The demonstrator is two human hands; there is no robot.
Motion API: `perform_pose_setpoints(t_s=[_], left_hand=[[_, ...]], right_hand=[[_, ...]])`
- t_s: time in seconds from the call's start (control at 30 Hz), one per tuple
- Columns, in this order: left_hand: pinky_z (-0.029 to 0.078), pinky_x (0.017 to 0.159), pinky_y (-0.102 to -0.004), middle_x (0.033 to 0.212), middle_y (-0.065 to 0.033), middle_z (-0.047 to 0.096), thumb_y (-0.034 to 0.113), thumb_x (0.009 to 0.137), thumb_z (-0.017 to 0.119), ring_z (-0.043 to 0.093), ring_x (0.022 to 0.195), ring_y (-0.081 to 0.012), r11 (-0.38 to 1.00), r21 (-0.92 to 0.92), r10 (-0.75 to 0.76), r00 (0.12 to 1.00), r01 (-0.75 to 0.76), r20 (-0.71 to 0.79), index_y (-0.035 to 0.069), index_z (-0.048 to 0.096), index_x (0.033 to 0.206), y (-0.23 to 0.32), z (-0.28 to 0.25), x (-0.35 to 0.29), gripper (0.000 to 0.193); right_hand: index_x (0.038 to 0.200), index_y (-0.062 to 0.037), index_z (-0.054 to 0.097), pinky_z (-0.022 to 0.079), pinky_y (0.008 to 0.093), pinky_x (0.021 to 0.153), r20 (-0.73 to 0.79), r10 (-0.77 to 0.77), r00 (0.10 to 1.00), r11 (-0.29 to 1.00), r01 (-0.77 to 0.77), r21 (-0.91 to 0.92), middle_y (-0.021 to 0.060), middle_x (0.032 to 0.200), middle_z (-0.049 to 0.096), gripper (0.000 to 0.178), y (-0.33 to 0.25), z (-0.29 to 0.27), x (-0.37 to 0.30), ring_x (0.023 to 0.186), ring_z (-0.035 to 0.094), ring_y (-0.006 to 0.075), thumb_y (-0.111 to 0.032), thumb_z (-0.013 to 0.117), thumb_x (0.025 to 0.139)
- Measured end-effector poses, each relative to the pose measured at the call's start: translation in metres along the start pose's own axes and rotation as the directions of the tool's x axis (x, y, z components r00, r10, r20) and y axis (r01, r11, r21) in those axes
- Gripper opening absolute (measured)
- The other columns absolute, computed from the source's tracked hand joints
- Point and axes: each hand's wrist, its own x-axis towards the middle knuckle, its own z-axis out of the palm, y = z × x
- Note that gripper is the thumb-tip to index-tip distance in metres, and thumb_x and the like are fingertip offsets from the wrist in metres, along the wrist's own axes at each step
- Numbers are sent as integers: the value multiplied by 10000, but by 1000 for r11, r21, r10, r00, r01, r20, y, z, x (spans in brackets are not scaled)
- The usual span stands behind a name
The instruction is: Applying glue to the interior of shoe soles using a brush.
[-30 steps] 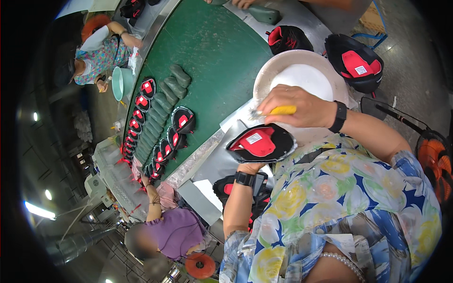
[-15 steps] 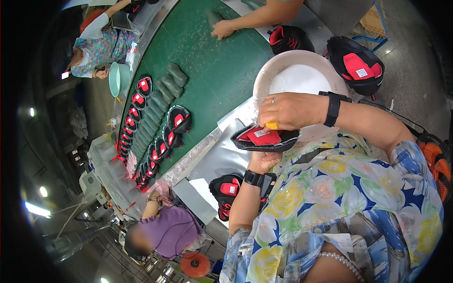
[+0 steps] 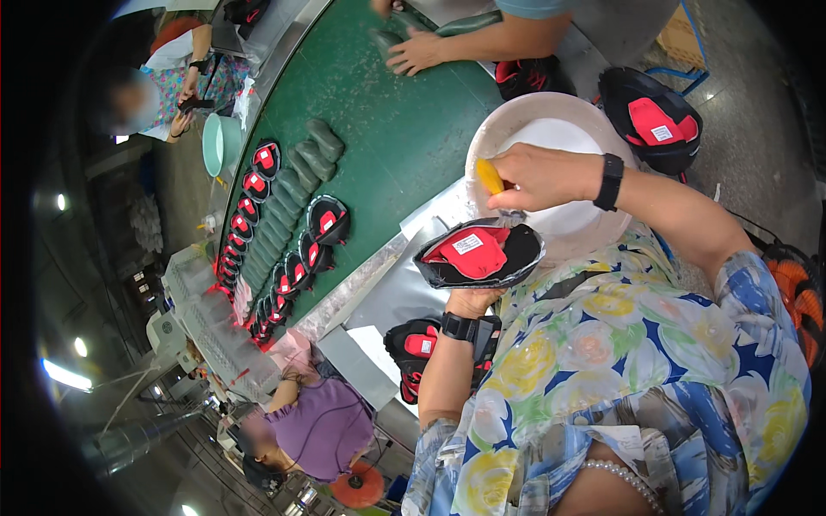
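Green worktop [image 3: 391, 146]: shoe rows [image 3: 255, 183], maybe done. My left hand [image 3: 475, 300] holds black shoe [image 3: 477, 255], right hand [image 3: 544, 175] yellow brush [image 3: 490, 176]; likely half done. Lower shoes [image 3: 420, 345] maybe left.

There are the wearer's two hands [image 3: 546, 176], one yellow-handled brush [image 3: 490, 176], one held shoe upper [image 3: 473, 254], two basins [image 3: 482, 142] and three other people [image 3: 327, 430]. The green surface [image 3: 387, 155] carries two rows of uppers [image 3: 328, 221] and one row of grey-green lasts [image 3: 307, 172], individually too small to count fully.
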Motion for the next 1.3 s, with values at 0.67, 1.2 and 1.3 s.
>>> perform_pose_setpoints(t_s=[0.67,1.2,1.3], left_hand=[[589,701,-338,1251,-151,645,370,1008,514,679,978,-262,893,310,289,944,-325,156,59,545,1331,-18,1,14,449],[578,878,-322,1147,-38,653,186,905,723,647,1020,-148,571,608,551,807,-551,213,32,546,1320,7,26,0,477],[573,863,-307,1111,-25,641,193,877,755,643,990,-137,143,838,581,730,-527,360,27,539,1319,17,5,3,519]], right_hand=[[920,-37,613,500,410,751,-80,-243,967,970,244,-7,144,867,666,232,7,2,4,848,649,340,-253,693,889],[885,-44,540,472,420,689,-250,-314,916,947,320,-14,119,772,598,259,15,-12,-22,777,616,343,-246,701,899],[894,-39,541,469,427,702,-216,-392,894,919,372,-130,132,780,598,262,5,-21,-29,793,613,342,-247,699,898]])
